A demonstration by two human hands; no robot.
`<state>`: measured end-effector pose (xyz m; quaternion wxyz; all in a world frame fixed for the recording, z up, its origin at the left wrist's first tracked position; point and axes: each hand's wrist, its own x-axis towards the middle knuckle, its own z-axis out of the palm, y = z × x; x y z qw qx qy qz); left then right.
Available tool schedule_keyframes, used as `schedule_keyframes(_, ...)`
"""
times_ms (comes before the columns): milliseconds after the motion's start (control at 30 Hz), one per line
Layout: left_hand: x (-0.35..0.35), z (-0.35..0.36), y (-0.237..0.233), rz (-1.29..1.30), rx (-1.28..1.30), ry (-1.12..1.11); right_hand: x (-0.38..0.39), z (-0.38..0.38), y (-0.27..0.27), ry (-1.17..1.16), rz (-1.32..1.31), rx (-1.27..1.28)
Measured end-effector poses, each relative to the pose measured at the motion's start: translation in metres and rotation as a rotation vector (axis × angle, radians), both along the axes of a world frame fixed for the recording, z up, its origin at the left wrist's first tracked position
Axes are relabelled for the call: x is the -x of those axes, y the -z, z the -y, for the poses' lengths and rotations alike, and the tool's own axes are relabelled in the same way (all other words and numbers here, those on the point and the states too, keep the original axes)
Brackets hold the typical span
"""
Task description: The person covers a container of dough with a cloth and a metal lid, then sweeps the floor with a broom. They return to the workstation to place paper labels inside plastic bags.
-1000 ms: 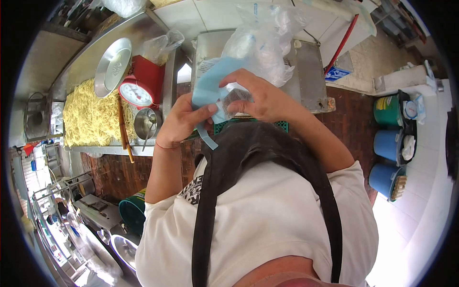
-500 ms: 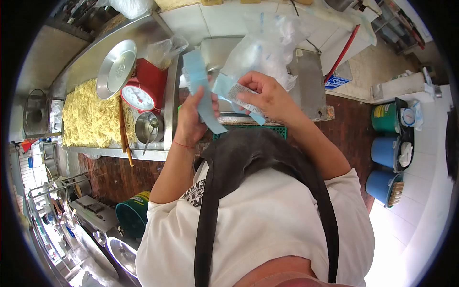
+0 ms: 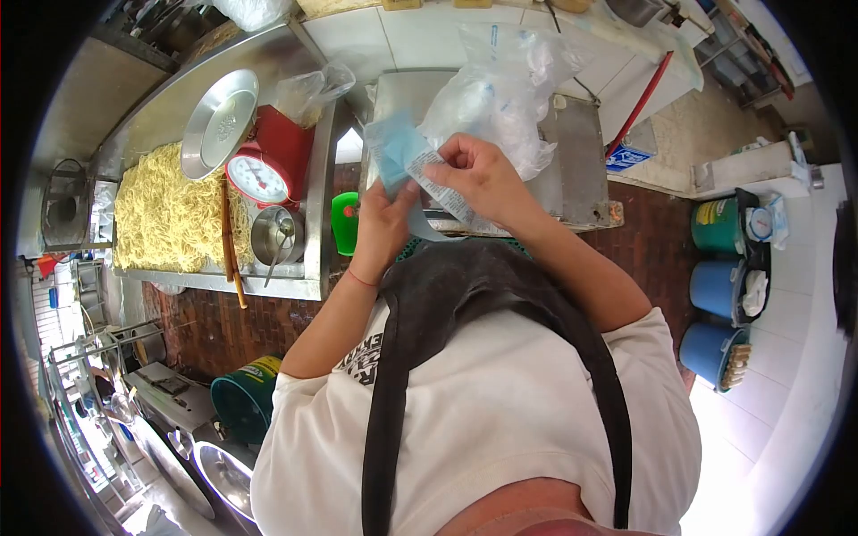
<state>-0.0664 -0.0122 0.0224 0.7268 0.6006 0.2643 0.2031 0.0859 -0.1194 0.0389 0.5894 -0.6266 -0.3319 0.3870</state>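
Observation:
My left hand point(image 3: 382, 225) is closed around light-blue paper strips point(image 3: 390, 150), which rise above the thumb and hang down below it. My right hand point(image 3: 490, 183) pinches a printed label strip point(image 3: 436, 183) between thumb and fingertips, its small dark text facing up. The label overlaps the blue strips in this view. Just past the hands, clear plastic bags point(image 3: 492, 112) lie heaped on a metal worktop point(image 3: 576, 165).
At left, a steel tray holds yellow noodles point(image 3: 170, 210), with wooden sticks point(image 3: 231, 246) across them. Beside them are a red scale point(image 3: 279, 147) with its metal pan point(image 3: 219, 125) and a small steel pot point(image 3: 275, 237). A green container point(image 3: 343, 223) is left of my wrist. Buckets point(image 3: 715, 286) line the right wall.
My left hand has shifted right and its strips have swung toward my right hand. The papers now overlap. The green container has come into view beside my left wrist.

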Motion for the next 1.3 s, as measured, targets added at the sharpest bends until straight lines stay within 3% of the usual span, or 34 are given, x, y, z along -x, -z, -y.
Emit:
schedule_keyframes(233, -0.001, 0.005, -0.005, 0.092, -0.102, 0.064, -0.001, -0.001, 0.000, 0.069, 0.072, -0.003)
schedule_keyframes(433, -0.008, 0.002, -0.014, 0.151, 0.499, -0.170, 0.003, 0.001, 0.008, 0.049, -0.174, -0.020)
schedule_keyframes(633, -0.009, -0.001, -0.008, 0.113, 0.210, -0.175, 0.010, 0.002, -0.001, 0.031, 0.143, 0.064)
schedule_keyframes(833, -0.009, -0.003, -0.033, 0.072, 0.426, -0.182, 0.021, 0.006, -0.011, 0.118, 0.387, -0.217)
schedule_keyframes(933, -0.006, -0.002, -0.033, 0.080, 0.442, -0.151, 0.015, 0.005, -0.012, 0.083, 0.752, -0.323)
schedule_keyframes(1300, -0.010, -0.002, -0.027, 0.049, 0.494, -0.113, 0.015, 0.014, -0.013, 0.100, 0.814, -0.342)
